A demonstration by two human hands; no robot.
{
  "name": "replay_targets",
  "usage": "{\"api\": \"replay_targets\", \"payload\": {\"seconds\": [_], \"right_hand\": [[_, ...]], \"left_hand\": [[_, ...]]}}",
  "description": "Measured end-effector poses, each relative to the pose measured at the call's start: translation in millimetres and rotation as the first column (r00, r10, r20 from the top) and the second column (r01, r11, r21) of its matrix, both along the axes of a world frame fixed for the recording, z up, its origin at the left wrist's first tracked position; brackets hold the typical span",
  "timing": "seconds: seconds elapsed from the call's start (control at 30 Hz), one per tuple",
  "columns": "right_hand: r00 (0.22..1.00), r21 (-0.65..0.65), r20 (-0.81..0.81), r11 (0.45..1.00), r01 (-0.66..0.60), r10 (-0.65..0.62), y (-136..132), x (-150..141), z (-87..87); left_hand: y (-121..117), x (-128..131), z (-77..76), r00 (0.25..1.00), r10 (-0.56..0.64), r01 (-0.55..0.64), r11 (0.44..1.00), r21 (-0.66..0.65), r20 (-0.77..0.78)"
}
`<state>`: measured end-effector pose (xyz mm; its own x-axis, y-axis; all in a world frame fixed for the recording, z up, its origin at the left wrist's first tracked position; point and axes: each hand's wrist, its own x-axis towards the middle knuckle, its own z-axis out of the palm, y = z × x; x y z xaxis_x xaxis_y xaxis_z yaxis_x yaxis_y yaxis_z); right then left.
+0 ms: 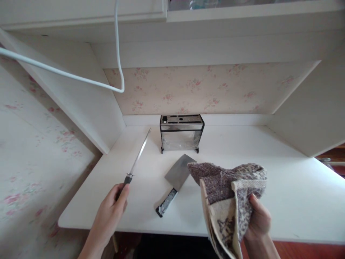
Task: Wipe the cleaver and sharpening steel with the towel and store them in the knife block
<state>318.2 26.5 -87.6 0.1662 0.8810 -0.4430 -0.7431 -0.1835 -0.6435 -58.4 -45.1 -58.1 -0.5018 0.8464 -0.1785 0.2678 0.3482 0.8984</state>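
My left hand (111,208) is closed round the dark handle of a long thin knife (138,156), whose blade points up and away toward the back wall. My right hand (259,219) grips a brown and cream patterned cloth (229,196) that hangs bunched above the counter's front edge. A cleaver (176,180) with a mottled handle lies flat on the white counter (283,187) between my hands, its blade partly under the cloth. Behind it stands a knife block (181,133) with empty slots on top.
White cabinets hang above, and white side panels close in the counter on both sides. A white cable (118,54) loops down at the upper left. Floral wallpaper covers the back wall and the left wall.
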Motion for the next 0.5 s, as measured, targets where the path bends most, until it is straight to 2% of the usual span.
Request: {"api": "replay_targets", "payload": {"seconds": [0.07,0.2,0.37,0.5], "right_hand": [[1.0,0.039,-0.003,0.999,0.016,-0.016,3.0,-7.8,6.8],[0.998,0.072,-0.053,0.997,0.033,-0.029,7.5,-28.0,21.8],[0.992,0.099,-0.089,0.992,-0.081,0.09,6.1,-48.3,30.0],[0.956,0.15,-0.151,0.961,-0.23,0.253,0.9,-54.3,29.8]], "left_hand": [[-3.4,18.1,3.3,0.981,-0.071,0.059,0.996,0.073,0.183],[1.1,60.7,2.5,0.866,-0.241,0.187,0.969,0.162,0.438],[8.7,109.2,1.8,0.724,-0.36,0.303,0.932,0.197,0.589],[12.1,131.2,2.0,0.65,-0.39,0.355,0.915,0.192,0.652]]}}
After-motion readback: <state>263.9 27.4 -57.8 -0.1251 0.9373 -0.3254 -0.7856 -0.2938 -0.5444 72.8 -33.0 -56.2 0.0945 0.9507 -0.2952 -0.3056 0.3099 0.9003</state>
